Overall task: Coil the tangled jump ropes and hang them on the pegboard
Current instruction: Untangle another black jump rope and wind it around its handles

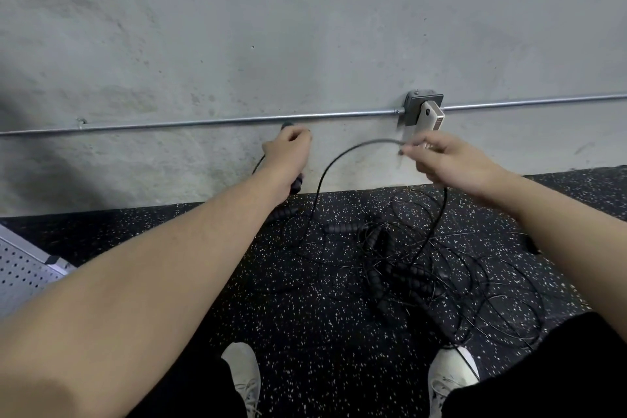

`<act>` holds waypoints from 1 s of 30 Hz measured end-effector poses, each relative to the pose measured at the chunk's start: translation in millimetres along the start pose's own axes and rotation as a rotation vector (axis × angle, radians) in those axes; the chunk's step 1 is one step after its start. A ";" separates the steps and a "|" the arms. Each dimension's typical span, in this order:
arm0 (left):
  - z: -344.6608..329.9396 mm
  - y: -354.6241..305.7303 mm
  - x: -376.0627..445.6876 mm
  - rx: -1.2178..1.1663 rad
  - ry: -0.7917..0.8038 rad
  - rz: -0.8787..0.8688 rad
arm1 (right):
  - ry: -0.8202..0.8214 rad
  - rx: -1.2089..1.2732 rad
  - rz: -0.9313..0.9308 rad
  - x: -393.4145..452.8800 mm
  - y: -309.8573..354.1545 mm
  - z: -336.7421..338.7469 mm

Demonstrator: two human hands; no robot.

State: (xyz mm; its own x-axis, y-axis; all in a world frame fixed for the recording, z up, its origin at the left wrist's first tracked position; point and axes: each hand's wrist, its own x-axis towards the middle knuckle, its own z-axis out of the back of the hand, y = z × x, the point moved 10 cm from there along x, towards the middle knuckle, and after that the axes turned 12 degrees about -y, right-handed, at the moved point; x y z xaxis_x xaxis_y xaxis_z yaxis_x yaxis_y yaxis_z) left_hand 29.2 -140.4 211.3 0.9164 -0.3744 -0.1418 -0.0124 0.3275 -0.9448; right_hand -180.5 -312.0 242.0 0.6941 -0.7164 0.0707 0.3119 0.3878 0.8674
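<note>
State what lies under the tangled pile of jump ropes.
The speckled black floor shows through the tangled ropes. A white shoe sits under the pile's near edge. Anything beneath the thickest knot is hidden.

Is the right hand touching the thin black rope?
Touching. The head view shows the right hand pinching the thin black rope between its fingers, and the rope arcs away from there.

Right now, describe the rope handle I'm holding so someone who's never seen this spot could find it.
Follow the metal conduit along the concrete wall to just left of the grey outlet box. There the left hand grips a black ribbed handle, upright. Unlike the other handles lying tangled on the speckled floor, it is lifted.
</note>
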 end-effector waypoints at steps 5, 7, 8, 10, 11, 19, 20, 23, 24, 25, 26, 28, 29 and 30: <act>-22.2 -24.9 -20.8 0.169 0.131 -0.232 | 0.085 -0.207 0.140 -4.4 12.9 -27.9; -34.7 -33.1 -34.7 0.222 0.200 -0.288 | 0.045 -0.180 0.148 0.2 16.9 -28.0; -41.3 -36.5 -42.0 0.249 0.239 -0.319 | 0.037 -0.165 0.147 1.3 17.9 -28.0; -54.5 -40.0 -54.9 0.325 0.320 -0.385 | 0.041 -0.133 0.146 1.2 20.7 -29.0; -59.7 -40.2 -59.5 0.363 0.352 -0.415 | 0.040 -0.126 0.144 0.9 21.4 -29.3; -62.1 -43.1 -56.1 0.275 0.310 -0.460 | 0.153 -0.101 0.001 -7.9 7.7 -36.3; -57.6 -46.8 -53.0 0.217 0.273 -0.448 | 0.222 -0.132 -0.013 -12.4 5.1 -41.3; -39.5 -51.9 -42.4 0.075 0.161 -0.391 | 0.480 -0.327 -0.107 -30.5 -18.5 -56.2; -34.4 -50.1 -38.3 0.046 0.134 -0.367 | 0.567 -0.377 -0.145 -37.2 -29.1 -60.2; -30.0 -46.7 -34.0 0.028 0.111 -0.340 | 0.633 -0.394 -0.186 -42.2 -38.9 -63.0; -25.7 -41.9 -29.3 0.017 0.092 -0.307 | 0.672 -0.376 -0.233 -45.9 -45.9 -64.9; -17.6 -31.1 -18.6 0.002 0.052 -0.236 | 0.659 -0.269 -0.321 -45.5 -53.6 -63.5; -13.0 -25.7 -12.9 -0.010 0.030 -0.198 | 0.614 -0.219 -0.327 -40.6 -53.2 -60.4; -7.9 -20.4 -7.4 -0.024 0.003 -0.161 | 0.552 -0.187 -0.308 -33.0 -52.1 -55.4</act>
State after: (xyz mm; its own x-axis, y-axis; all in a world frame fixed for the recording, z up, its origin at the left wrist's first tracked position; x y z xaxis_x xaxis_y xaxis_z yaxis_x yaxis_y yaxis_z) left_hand 19.5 -151.2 229.4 0.9060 -0.4232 0.0116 0.1252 0.2417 -0.9622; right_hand -183.7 -276.4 167.2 0.7705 -0.4269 -0.4734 0.6223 0.3429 0.7037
